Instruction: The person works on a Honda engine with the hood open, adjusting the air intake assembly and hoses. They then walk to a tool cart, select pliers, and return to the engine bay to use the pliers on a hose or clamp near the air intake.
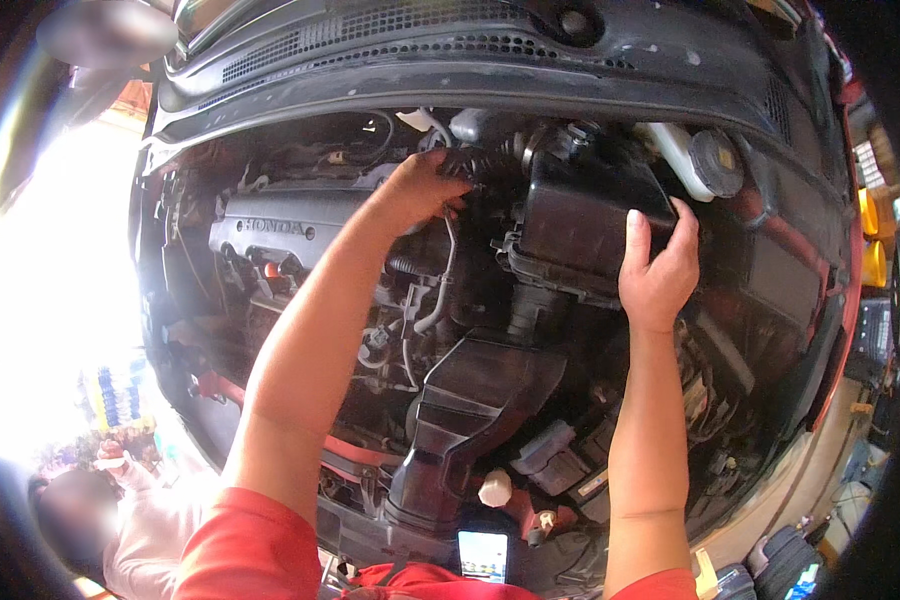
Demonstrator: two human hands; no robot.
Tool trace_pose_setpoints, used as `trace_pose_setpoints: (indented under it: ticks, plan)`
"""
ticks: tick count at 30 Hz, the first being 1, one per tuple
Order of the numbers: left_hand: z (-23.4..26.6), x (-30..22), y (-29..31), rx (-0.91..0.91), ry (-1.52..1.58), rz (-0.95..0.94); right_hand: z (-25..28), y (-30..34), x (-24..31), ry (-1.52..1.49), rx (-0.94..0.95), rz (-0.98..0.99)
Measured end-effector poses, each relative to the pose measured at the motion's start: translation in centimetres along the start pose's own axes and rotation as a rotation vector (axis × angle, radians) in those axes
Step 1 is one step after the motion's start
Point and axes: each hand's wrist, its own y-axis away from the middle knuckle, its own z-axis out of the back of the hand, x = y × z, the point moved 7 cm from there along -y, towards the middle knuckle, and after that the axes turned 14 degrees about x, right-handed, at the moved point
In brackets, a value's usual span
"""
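In the open engine bay my left hand (422,192) reaches in at the centre, its fingers curled round the black ribbed intake hose (486,168). Part of that grip is hidden behind the hand. The hose runs right to a black air filter box (595,215). My right hand (660,268) clasps the box's right side, thumb on its near face and fingers over the edge. Below the box a black air duct (480,385) slants toward the front of the car. A thin bent metal pipe (450,265) passes just under my left hand.
A grey engine cover (290,225) lies left of my hands. A white reservoir with a black cap (715,165) stands right of the box. A lit phone (483,555) rests at the front edge. One person (155,530) is at lower left, another at upper left.
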Motion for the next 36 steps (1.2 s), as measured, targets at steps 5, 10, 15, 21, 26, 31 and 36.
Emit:
trace_pose_setpoints:
  ticks: [5, 10, 15, 21, 26, 31, 36]
  plan:
    - [-1.1, -2.5, 8.2, -0.610, -0.414, -0.238, -0.2, -0.1, -0.3, -0.003, 0.035, -0.048]
    - [0.6, 1.3, 16.8, -0.835, -0.438, -0.182, -0.1, -0.1, -0.1, -0.024, 0.032, -0.034]
    - [4.4, 6.3, 23.7, -0.920, -0.481, 0.053, -0.3, 0.0, -0.2, -0.032, 0.057, -0.055]
    - [-2.3, 7.2, 25.6, -0.645, -0.446, -0.063, -0.6, 0.2, -0.2, 0.037, 0.041, -0.056]
    - [-8.0, 5.9, 23.0, -0.404, -0.403, -0.194, -0.9, 0.1, -0.6, 0.104, 0.032, -0.072]
    - [-7.8, 3.9, 21.9, -0.631, -0.187, -0.266, -0.9, -0.1, -1.3, 0.154, 0.009, -0.083]
    - [-7.5, 3.4, 21.6, -0.691, 0.060, -0.461, -0.6, -0.2, -2.0, 0.200, -0.028, -0.073]
